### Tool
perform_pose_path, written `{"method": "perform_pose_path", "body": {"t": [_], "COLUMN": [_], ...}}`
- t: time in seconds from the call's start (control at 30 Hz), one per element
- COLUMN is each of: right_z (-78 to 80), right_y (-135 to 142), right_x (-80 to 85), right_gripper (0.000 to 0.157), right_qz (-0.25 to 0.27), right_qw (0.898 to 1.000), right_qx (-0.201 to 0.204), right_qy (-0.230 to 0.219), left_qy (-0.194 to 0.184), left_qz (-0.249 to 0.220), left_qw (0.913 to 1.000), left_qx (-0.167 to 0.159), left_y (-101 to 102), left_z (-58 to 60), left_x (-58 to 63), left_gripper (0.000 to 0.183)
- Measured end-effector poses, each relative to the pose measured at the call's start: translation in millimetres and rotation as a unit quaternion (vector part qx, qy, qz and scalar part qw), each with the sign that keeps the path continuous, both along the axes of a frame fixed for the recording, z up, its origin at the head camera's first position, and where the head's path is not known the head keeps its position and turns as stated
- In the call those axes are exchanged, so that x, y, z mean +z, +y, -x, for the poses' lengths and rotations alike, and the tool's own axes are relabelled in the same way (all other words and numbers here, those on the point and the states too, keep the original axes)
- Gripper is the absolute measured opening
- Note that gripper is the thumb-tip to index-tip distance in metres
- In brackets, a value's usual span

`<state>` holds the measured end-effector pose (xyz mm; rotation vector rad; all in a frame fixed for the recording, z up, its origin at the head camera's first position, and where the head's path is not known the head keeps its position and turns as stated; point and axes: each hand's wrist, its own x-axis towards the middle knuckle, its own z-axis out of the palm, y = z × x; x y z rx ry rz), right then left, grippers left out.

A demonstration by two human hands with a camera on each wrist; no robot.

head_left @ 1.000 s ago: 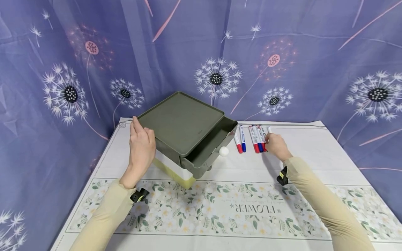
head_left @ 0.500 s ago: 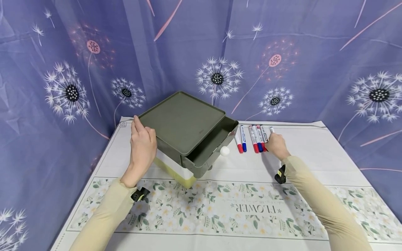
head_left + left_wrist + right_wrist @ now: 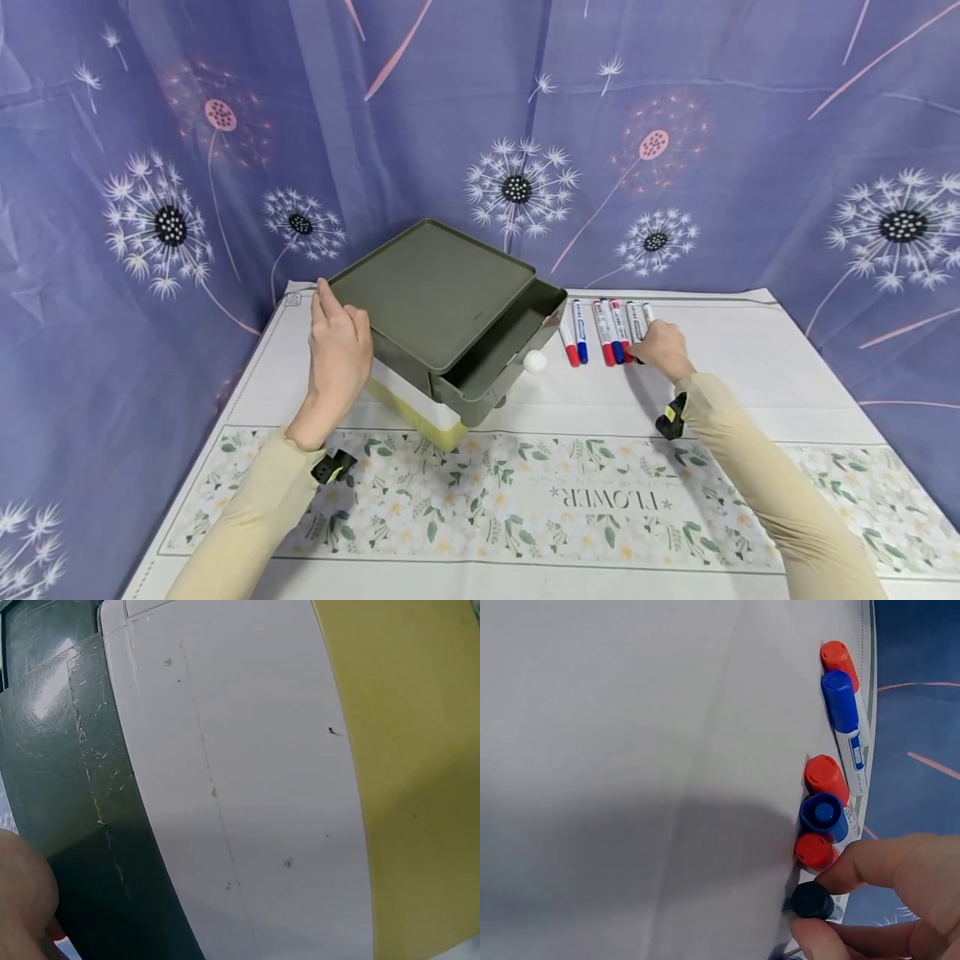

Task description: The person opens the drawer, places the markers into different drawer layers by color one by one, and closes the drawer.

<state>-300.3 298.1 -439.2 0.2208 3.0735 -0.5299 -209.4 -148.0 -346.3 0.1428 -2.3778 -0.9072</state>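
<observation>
In the head view my left hand (image 3: 341, 342) rests against the left side of a dark green, white and yellow drawer box (image 3: 442, 292), fingers straight along its upper edge. The box's top drawer (image 3: 498, 342), with a white round knob (image 3: 535, 362), is pulled out. At the right, my right hand (image 3: 663, 350) is at the row of whiteboard markers. Thumb and finger pinch the black cap of one marker (image 3: 812, 901) in the right wrist view. Beside it are a red-capped marker (image 3: 815, 851) and a blue-capped marker (image 3: 823, 813). Another white-bodied marker (image 3: 648, 312) is partly hidden behind the right hand.
Nearer the box lie another blue-capped marker (image 3: 580, 332) and a red-capped one (image 3: 569, 343). A white tablecloth (image 3: 750, 367) with a floral band covers the table. Behind it hangs a purple dandelion-print curtain (image 3: 420, 150).
The black-capped marker has shifted slightly right, leaving a gap beside its red-capped neighbour. The right hand's fingers have moved around its cap. The left hand and box hold still.
</observation>
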Motion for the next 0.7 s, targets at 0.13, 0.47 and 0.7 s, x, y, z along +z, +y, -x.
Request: {"method": "perform_pose_path", "body": {"t": [0.13, 0.47, 0.7], "right_z": [-2.7, -8.8, -14.1], "right_y": [1.3, -0.7, -5.0], "right_x": [3.9, 19.2, 30.6], "right_gripper": [0.028, 0.034, 0.033], "right_qz": [0.012, 0.018, 0.017], "right_qw": [1.000, 1.000, 1.000], "right_qx": [-0.002, 0.007, 0.023], "right_qy": [-0.005, 0.001, 0.009], "left_qy": [-0.003, 0.007, 0.021], "left_qz": [-0.001, -0.002, 0.002], "left_qw": [1.0000, 1.0000, 0.9998], "left_qx": [0.001, -0.003, -0.001], "left_y": [0.0, 0.2, 0.9], "left_z": [0.4, 1.1, 1.1], "left_x": [-0.9, -1.7, -2.0], "left_gripper": [0.056, 0.055, 0.054]}}
